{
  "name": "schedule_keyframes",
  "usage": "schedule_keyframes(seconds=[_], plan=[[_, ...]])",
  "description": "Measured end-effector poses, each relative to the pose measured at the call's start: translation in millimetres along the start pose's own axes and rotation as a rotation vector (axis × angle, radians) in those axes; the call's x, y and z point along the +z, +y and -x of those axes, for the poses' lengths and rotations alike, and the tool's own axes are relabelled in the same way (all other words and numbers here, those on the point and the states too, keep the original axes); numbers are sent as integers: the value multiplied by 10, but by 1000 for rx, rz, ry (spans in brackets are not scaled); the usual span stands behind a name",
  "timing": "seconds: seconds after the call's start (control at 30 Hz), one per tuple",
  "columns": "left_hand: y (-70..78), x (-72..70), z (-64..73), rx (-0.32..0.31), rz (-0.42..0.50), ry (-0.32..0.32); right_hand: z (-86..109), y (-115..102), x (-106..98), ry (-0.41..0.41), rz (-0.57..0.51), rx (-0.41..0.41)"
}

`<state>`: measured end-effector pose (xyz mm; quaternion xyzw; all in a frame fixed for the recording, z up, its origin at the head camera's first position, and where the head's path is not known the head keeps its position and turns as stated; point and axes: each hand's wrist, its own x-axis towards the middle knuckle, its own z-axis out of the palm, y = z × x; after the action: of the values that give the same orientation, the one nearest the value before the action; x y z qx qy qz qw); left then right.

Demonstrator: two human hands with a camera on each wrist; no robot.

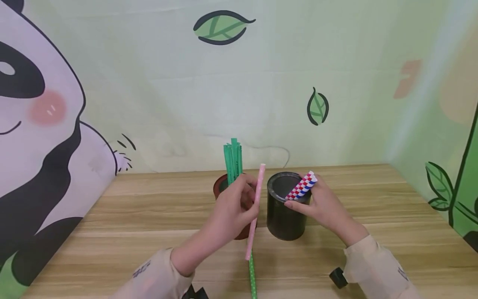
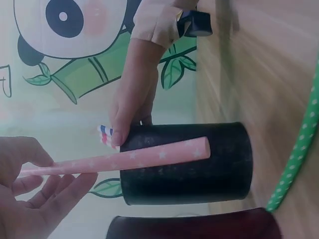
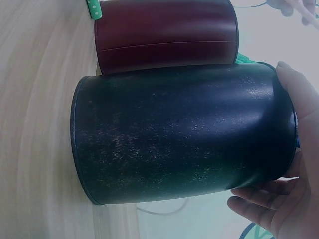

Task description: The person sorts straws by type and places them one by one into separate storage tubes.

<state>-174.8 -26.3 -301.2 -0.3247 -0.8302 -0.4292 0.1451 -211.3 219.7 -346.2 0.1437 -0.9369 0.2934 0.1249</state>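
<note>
My left hand [image 1: 233, 205] pinches a pink paper straw [image 1: 255, 211] with white stars, upright and slightly tilted, in front of the dark red cup [image 1: 216, 189]. Several green straws [image 1: 233, 160] stand in that cup, which the hand partly hides. My right hand [image 1: 326, 203] grips the upper rim of a black cup [image 1: 285, 222], its thumb at the near side and fingers round the far side. Checkered straws [image 1: 301, 186], red-white and blue-white, lean inside the black cup against its right rim. Their lower ends are hidden.
A green straw with white dots [image 1: 253, 276] lies on the wooden table [image 1: 157, 207], running from the red cup toward the front edge. Behind stands a printed backdrop [image 1: 168, 83] with a panda and leaves. The two cups stand close together.
</note>
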Motion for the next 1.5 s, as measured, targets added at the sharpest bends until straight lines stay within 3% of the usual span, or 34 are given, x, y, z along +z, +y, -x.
schedule_keyframes(seconds=[0.33,0.63,0.87,1.0,1.23,1.5], plan=[[74,-36,-296,104,-97,95,12,-4,-10,-7,-20,13],[119,-93,-504,179,-115,181,9,-19,-6,-8,-23,20],[106,-105,-667,247,-93,325,11,-23,-8,-9,-29,21],[102,-91,-736,267,-76,375,12,-22,-3,-7,-30,19],[131,30,-846,283,-40,403,5,6,1,2,-35,9],[70,217,-837,233,-57,347,-10,10,21,-7,-59,4]])
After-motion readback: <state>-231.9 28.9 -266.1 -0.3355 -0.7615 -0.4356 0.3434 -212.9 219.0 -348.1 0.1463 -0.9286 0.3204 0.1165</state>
